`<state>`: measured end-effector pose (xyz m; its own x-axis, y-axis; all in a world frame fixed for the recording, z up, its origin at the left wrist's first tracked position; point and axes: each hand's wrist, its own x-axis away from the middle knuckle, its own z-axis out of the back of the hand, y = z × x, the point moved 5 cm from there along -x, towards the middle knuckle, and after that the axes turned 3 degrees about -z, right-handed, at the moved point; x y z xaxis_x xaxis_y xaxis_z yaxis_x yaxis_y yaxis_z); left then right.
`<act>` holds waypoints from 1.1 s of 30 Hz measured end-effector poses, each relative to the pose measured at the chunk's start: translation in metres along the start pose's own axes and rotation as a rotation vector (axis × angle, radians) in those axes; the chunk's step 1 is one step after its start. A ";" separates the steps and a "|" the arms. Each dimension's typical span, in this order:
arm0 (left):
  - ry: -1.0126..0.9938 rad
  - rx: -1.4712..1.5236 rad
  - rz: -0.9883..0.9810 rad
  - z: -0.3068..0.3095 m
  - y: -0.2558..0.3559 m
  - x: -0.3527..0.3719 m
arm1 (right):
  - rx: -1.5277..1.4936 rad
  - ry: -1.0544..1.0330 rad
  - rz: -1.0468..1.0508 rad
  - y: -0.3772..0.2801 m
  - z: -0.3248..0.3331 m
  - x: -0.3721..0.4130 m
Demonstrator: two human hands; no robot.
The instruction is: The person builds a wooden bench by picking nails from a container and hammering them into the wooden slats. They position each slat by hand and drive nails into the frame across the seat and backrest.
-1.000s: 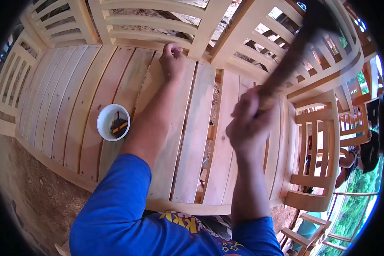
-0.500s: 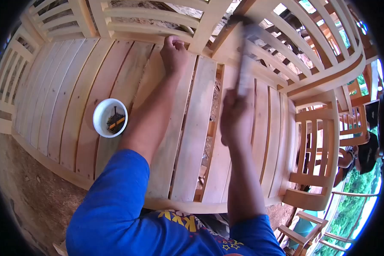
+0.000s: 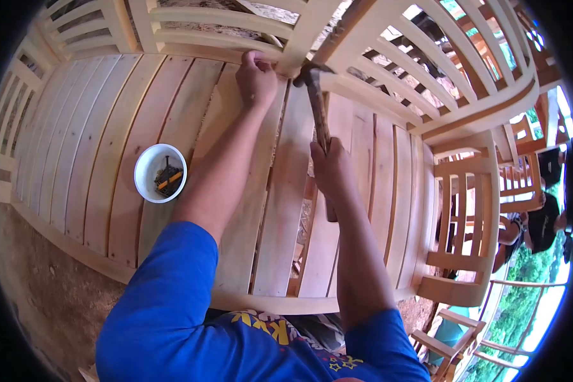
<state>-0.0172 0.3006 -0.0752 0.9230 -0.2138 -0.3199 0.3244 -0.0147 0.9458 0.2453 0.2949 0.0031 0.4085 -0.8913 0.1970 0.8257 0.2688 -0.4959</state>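
My right hand [image 3: 332,169] is wrapped round the wooden handle of a hammer [image 3: 319,113]. The hammer's dark head is low, near the far ends of the seat slats beside the back post. My left hand [image 3: 257,83] rests at the far end of a wide wooden slat [image 3: 232,121], against the bench's back rail. Its fingers are curled together; whatever they pinch, if anything, is hidden. Left of my left forearm, a white plastic tub [image 3: 142,167] stands on the slats, holding dark nails [image 3: 166,179] and a small orange-yellow piece.
A slatted wooden backrest [image 3: 226,23] runs along the far side, and another slatted panel [image 3: 420,63] rises at the right. Gaps show between some slats. More wooden furniture [image 3: 461,216] stands to the right, with a person [image 3: 544,223] in dark clothing beyond it.
The hammer has swung down and to the left, from a blurred raised position to near the slat ends by my left hand. My left hand stays almost in place.
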 end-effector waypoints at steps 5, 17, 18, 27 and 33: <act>0.011 -0.051 -0.044 -0.002 -0.001 -0.009 | -0.404 0.314 0.248 -0.044 0.058 0.034; 0.034 -0.018 -0.031 -0.001 0.001 -0.013 | -0.244 0.154 0.166 -0.038 0.032 0.022; 0.018 0.018 0.001 -0.001 0.001 -0.008 | -0.374 0.172 0.147 -0.049 0.045 0.037; 0.049 -0.012 -0.011 -0.001 0.000 -0.006 | -0.162 0.080 0.099 -0.017 0.008 0.008; 0.035 0.046 0.033 -0.003 -0.009 -0.008 | -0.494 0.275 0.234 -0.056 0.049 0.046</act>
<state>-0.0272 0.3055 -0.0813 0.9400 -0.1802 -0.2897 0.2848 -0.0533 0.9571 0.2366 0.2571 0.0816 0.3875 -0.9082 -0.1581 0.4209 0.3268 -0.8462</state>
